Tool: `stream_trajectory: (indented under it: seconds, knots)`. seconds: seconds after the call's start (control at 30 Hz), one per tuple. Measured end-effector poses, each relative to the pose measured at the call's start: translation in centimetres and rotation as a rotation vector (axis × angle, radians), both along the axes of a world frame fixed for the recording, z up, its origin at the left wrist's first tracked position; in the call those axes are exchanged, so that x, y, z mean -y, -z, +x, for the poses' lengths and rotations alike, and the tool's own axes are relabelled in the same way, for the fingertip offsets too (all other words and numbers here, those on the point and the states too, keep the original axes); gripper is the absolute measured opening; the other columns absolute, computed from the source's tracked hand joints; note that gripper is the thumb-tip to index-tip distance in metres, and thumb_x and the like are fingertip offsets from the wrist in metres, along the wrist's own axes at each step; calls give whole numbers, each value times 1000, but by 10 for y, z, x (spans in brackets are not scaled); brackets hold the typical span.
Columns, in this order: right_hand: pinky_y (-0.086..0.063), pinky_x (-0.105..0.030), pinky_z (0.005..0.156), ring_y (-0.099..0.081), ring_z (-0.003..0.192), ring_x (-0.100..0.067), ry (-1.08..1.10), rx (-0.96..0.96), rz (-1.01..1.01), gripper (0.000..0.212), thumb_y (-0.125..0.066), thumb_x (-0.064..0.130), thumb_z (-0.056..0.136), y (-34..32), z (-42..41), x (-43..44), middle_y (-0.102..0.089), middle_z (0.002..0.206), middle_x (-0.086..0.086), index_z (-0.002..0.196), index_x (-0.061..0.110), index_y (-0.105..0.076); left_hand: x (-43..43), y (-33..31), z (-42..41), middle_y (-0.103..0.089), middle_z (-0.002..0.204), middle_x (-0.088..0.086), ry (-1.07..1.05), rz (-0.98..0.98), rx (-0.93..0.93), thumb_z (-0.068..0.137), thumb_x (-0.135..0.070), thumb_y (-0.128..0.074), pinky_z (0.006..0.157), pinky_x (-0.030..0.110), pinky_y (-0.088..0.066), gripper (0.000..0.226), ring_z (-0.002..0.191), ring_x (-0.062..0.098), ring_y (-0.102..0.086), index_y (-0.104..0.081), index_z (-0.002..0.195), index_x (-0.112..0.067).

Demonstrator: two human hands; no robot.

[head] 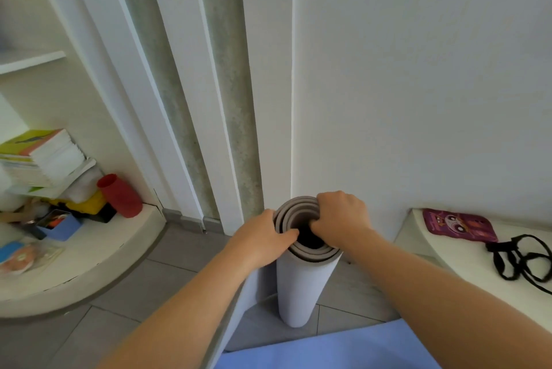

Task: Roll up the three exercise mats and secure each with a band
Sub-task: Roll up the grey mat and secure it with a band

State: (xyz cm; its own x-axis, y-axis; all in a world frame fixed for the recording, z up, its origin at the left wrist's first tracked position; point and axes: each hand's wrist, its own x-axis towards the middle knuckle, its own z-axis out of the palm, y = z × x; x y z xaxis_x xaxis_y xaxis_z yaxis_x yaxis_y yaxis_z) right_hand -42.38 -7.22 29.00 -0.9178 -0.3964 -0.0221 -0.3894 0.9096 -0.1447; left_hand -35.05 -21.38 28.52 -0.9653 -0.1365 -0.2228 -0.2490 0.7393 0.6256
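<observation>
Rolling step. The grey foam exercise mat stands upright on the floor tiles, loose tail at 7 o'clock. Left hand and right hand clamp its top rim, tightening coils. Next, judged: fetch the black elastic bands at 3 o'clock.

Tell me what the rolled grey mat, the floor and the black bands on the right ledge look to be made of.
Rolled grey mat: likely foam, matte; thick soft layers show in the spiral at its top end.
Floor: seemingly ceramic or stone tile, dull grey, with visible grout lines.
Black bands: probably elastic or woven strap; thin, limp loops lying flat. The weave cannot be made out.
</observation>
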Motion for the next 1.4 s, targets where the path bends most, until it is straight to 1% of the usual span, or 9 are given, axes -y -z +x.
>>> stream_trajectory:
  seconds: [0.23, 0.37, 0.47, 0.6, 0.8, 0.97, 1.07, 1.2, 1.4]
  knots:
    - [-39, -25, 60, -54, 73, -19, -16, 16, 60, 22, -55, 32, 84, -1, 4, 17, -56, 83, 1, 99, 16, -57, 4, 8, 3, -57, 85, 3, -95, -117, 9, 95, -30, -43, 60, 25, -40, 21, 74, 16, -53, -52, 98, -11]
    - [-47, -36, 89, -55, 108, -24, -414, -104, 200, 60, -57, 35, 84, 1, 1, 14, -54, 125, -1, 138, 22, -34, -4, 8, 5, -56, 83, 2, -14, -170, -66, 95, -27, -43, 53, 22, -38, 23, 71, 16, -53, -53, 105, -9]
    - [-50, -35, 83, -60, 98, -22, -610, -101, 286, 31, -54, 32, 86, -6, -5, 16, -61, 109, 0, 115, 20, -50, -9, 7, 0, -53, 78, -2, 85, -200, -112, 94, -28, -45, 53, 22, -36, 19, 69, 16, -52, -50, 101, -11]
    - [-49, -32, 72, -60, 82, -22, -520, -58, 315, 16, -50, 35, 88, -6, -15, 10, -63, 91, -2, 85, 20, -47, -1, 7, -4, -60, 88, -4, 81, -79, -147, 95, -45, -48, 63, 22, -41, 32, 80, 12, -56, -56, 106, -16]
    - [-40, -29, 68, -60, 89, -25, -341, -34, 244, 18, -53, 32, 87, -1, -25, -2, -62, 99, -3, 97, 17, -52, 24, 11, 14, -51, 135, -12, 197, 188, 136, 89, -58, -47, 96, 25, -41, 58, 115, 6, -51, -41, 139, -29]
    - [-41, -29, 66, -58, 84, -24, -288, -38, 240, 21, -52, 30, 89, 0, -29, -6, -61, 97, -4, 101, 15, -45, 16, 8, 10, -55, 88, 0, 192, -77, 25, 100, -18, -37, 55, 20, -33, 15, 64, 8, -45, -50, 92, -22]
    - [-39, -29, 60, -51, 71, -22, -234, -65, 221, 24, -53, 24, 88, 2, -25, -3, -56, 86, -2, 105, 14, -39, 5, 9, 8, -52, 78, 5, 213, -297, -149, 98, -7, -33, 57, 29, -37, 32, 63, 19, -49, -47, 127, -14]
    - [-30, -24, 48, -44, 60, -19, -159, -88, 177, 23, -52, 17, 85, 6, -18, 3, -39, 67, 3, 96, 16, -32, -3, 5, 13, -37, 68, -2, 331, -416, -202, 97, -3, -35, 60, 26, -33, 78, 56, 10, -37, 10, 145, -44]
    - [-36, -27, 55, -45, 66, -20, 31, -17, 97, 21, -53, 18, 85, 7, -13, 4, -42, 71, 1, 94, 15, -34, 1, 8, 5, -64, 103, 6, 332, -321, -313, 91, 1, -36, 78, 36, -50, 63, 91, 24, -60, -38, 141, -38]
